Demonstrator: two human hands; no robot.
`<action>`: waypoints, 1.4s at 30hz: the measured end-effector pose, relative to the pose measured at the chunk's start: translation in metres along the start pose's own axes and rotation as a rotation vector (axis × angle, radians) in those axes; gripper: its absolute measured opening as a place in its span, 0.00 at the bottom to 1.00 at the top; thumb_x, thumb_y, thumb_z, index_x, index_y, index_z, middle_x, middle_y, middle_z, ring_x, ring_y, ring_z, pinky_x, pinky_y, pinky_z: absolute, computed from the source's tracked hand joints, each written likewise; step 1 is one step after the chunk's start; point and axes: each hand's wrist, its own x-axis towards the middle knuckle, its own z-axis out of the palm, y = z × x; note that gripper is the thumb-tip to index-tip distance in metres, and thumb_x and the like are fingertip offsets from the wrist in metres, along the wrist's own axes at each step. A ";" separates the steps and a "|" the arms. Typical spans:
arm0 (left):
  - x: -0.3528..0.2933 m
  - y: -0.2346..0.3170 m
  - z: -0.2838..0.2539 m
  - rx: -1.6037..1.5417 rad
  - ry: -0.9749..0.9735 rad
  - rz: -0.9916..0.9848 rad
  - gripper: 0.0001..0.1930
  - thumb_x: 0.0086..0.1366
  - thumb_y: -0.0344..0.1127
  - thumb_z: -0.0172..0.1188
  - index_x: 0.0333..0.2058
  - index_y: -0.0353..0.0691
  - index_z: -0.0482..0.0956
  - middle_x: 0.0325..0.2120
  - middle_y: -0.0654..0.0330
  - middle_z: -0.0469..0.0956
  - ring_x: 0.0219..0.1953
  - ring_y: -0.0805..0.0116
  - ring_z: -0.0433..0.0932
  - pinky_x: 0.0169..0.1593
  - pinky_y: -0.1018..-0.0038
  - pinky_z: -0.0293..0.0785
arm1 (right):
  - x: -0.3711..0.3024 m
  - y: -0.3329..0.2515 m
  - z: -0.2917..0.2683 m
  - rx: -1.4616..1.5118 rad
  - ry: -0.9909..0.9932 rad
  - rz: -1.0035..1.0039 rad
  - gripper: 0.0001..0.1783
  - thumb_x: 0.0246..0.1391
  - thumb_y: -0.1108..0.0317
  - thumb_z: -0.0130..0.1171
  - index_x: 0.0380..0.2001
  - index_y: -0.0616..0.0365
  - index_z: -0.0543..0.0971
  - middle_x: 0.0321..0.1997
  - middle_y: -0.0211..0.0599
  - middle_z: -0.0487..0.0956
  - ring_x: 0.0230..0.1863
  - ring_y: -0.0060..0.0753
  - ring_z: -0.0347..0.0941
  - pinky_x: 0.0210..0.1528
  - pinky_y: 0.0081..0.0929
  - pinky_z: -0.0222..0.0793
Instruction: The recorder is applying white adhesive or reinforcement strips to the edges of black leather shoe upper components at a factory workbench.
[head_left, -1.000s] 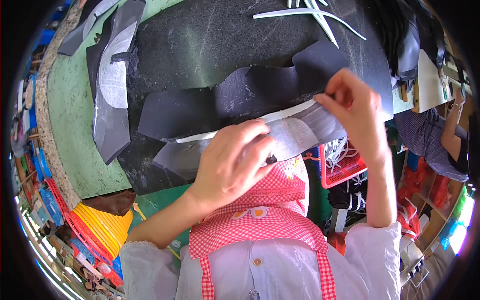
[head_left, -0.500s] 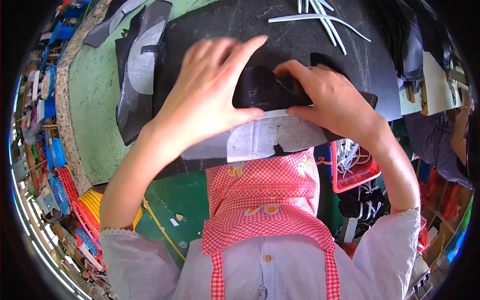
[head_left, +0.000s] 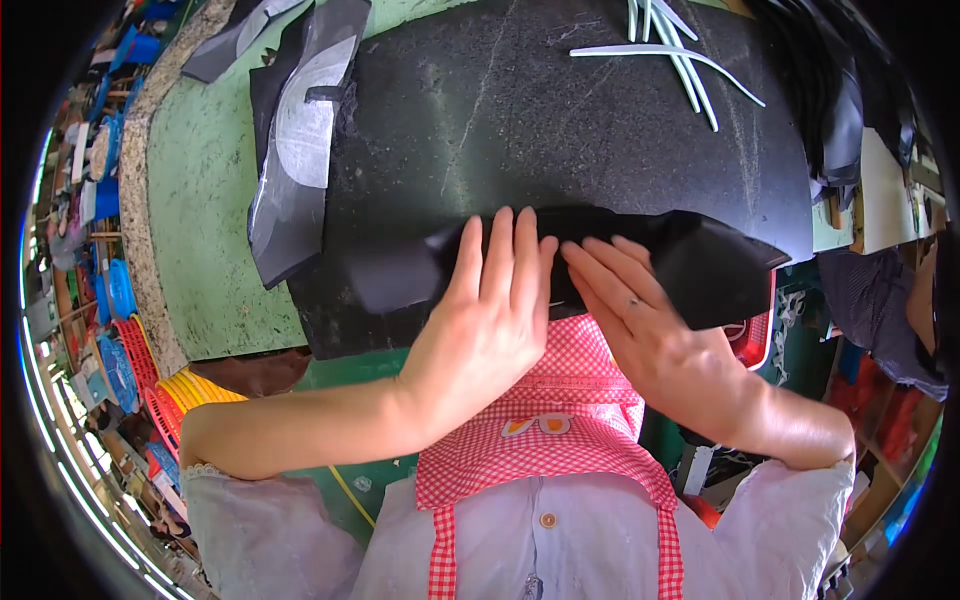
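Along the near edge of the black work board (head_left: 560, 130) lies a folded black sheet piece (head_left: 718, 268), soft and leather-like. My left hand (head_left: 495, 315) lies on it, fingers stretched side by side and pointing away from me. Flat on the same piece, close by, rests my right hand (head_left: 640, 325), its fingers stretched out and angled up to the left. The fingertips of both hands almost meet over the fold. The piece's right end spreads out beyond my right hand. Its underside and the white strip are hidden.
White strips (head_left: 690, 70) lie at the board's far right. Dark grey cut pieces (head_left: 300, 150) sit on the green tabletop (head_left: 200, 220) at left. Black sheets (head_left: 815, 90) are stacked at far right. A red basket (head_left: 757, 340) stands below the board's right side.
Both hands have come nearer to me and now lie flat on the piece. The black sheet is folded over, covering the grey underside and the white strip seen before.
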 end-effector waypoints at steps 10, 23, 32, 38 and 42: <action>-0.022 -0.095 0.008 -0.654 0.084 -0.261 0.39 0.44 0.16 0.65 0.60 0.46 0.82 0.41 0.56 0.84 0.41 0.51 0.82 0.48 0.62 0.81 | 0.056 -0.005 0.033 0.595 0.240 0.226 0.39 0.50 0.72 0.73 0.65 0.67 0.71 0.55 0.50 0.74 0.56 0.55 0.74 0.60 0.43 0.73; -0.017 -0.160 0.072 -0.607 0.419 0.254 0.15 0.51 0.25 0.68 0.38 0.47 0.91 0.43 0.61 0.82 0.52 0.55 0.80 0.51 0.64 0.81 | 0.072 -0.021 0.046 0.267 0.262 0.057 0.31 0.50 0.74 0.61 0.60 0.67 0.79 0.53 0.42 0.75 0.51 0.42 0.73 0.55 0.38 0.74; -0.055 -0.137 0.056 -0.644 0.314 0.050 0.24 0.58 0.32 0.66 0.55 0.40 0.86 0.59 0.53 0.80 0.67 0.48 0.75 0.66 0.54 0.74 | 0.105 -0.052 0.055 0.191 0.218 -0.072 0.33 0.49 0.72 0.58 0.59 0.81 0.75 0.63 0.63 0.75 0.68 0.57 0.71 0.75 0.45 0.65; -0.103 -0.086 0.054 -0.632 0.006 -0.069 0.44 0.61 0.51 0.68 0.70 0.30 0.68 0.74 0.48 0.64 0.78 0.48 0.58 0.78 0.48 0.53 | 0.032 -0.008 0.008 0.383 0.056 0.072 0.28 0.49 0.79 0.62 0.57 0.71 0.79 0.61 0.50 0.82 0.68 0.49 0.76 0.75 0.49 0.65; -0.047 -0.038 0.046 -0.800 0.143 0.038 0.44 0.66 0.59 0.64 0.69 0.30 0.68 0.72 0.45 0.67 0.75 0.48 0.63 0.76 0.50 0.59 | 0.026 0.010 -0.004 0.374 0.031 0.032 0.22 0.51 0.78 0.59 0.51 0.68 0.83 0.56 0.51 0.85 0.60 0.46 0.82 0.73 0.48 0.68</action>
